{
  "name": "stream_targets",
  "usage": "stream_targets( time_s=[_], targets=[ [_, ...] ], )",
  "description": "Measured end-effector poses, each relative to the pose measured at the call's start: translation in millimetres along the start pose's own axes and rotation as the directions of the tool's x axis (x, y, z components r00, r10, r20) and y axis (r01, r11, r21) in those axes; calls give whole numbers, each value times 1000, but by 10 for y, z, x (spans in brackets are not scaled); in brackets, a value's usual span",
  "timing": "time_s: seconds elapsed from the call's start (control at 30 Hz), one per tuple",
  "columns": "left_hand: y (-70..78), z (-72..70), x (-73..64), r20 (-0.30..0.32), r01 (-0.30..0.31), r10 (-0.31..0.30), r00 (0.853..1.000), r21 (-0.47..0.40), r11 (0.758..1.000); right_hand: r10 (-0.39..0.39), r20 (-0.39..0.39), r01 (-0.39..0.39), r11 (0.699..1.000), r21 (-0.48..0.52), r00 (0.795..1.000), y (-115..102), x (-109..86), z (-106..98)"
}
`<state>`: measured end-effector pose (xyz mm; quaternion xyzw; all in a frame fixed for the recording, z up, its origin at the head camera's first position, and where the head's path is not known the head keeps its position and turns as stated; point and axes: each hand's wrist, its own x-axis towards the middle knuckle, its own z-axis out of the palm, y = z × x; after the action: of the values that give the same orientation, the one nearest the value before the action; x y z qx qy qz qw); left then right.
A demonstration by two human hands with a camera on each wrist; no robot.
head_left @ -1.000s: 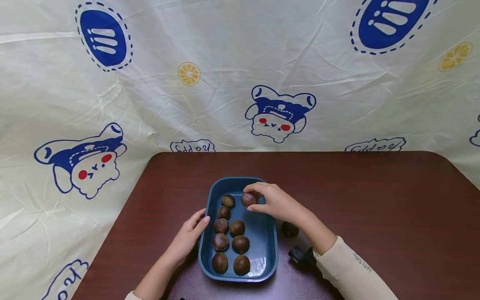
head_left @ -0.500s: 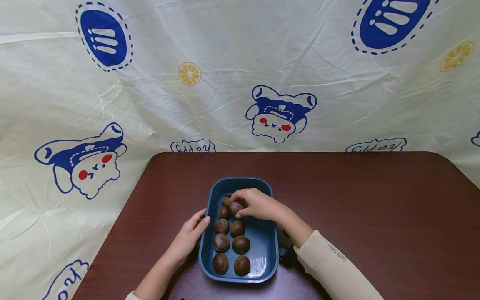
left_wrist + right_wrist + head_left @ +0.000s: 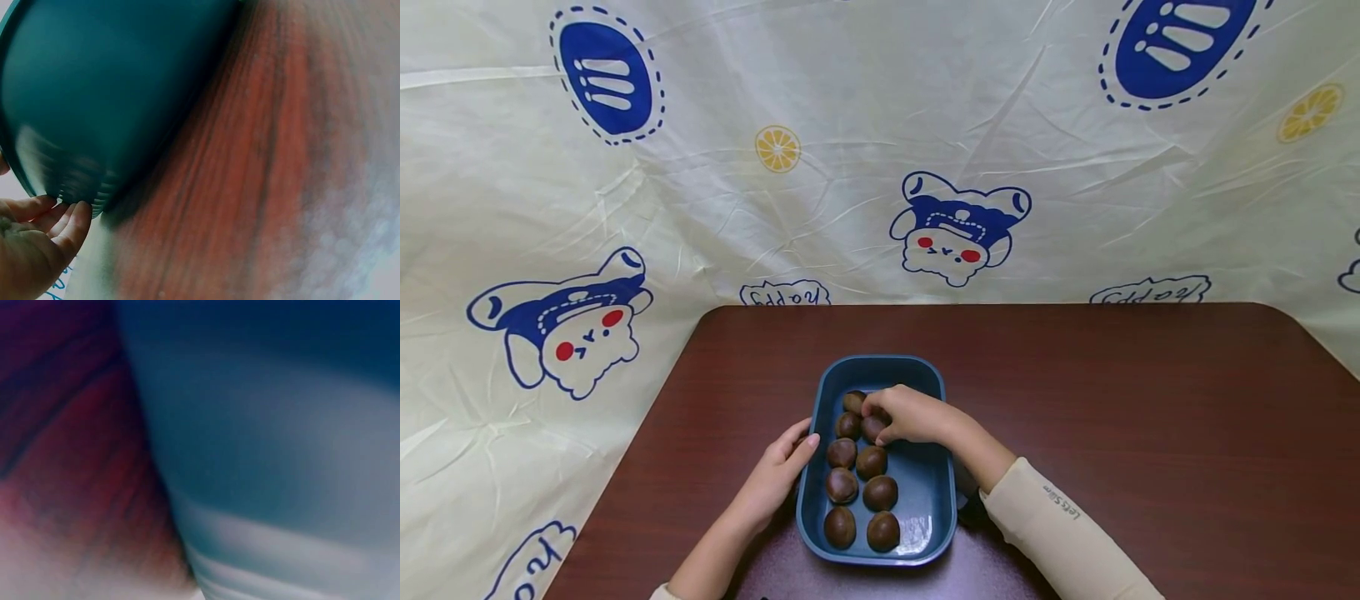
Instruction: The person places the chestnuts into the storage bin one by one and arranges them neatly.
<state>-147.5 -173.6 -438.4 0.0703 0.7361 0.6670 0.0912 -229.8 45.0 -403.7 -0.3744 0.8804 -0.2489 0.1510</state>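
Observation:
In the head view a blue rectangular tray stands on the table with two columns of brown chestnuts in it. My right hand reaches in over the tray's right side. Its thumb and fingers pinch a chestnut at the far end of the right column, partly covered by the fingers. My left hand grips the tray's left wall, thumb over the rim. The left wrist view has the fingers against the tray's outer side. Only the tray's blurred outside fills the right wrist view, without the hand.
The dark red-brown table stretches away on both sides of the tray. A pale printed cloth hangs behind it. Close by the tray's right wall, a dark object is mostly hidden under the right forearm.
My right hand has brought its chestnut left and nearer, down to the right column. The top chestnuts of that column shifted slightly. The chestnut on the table right of the tray is now hidden.

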Motion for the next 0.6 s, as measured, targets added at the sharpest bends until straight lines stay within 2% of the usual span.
stream_targets(
  time_s=[0.1, 0.27, 0.6],
  targets=[
    [-1, 0, -3, 2, -1, 1, 1000, 0, 1000, 7, 7, -7, 1000, -14, 1000, 0, -3, 7],
    [0, 3, 2, 0, -1, 1, 1000, 7, 1000, -5, -4, 5, 999, 38, 1000, 13, -3, 5],
    [7, -1, -5, -2, 1, -1, 1000, 2, 1000, -45, -95, 54, 994, 95, 994, 4, -24, -7]
  ],
)
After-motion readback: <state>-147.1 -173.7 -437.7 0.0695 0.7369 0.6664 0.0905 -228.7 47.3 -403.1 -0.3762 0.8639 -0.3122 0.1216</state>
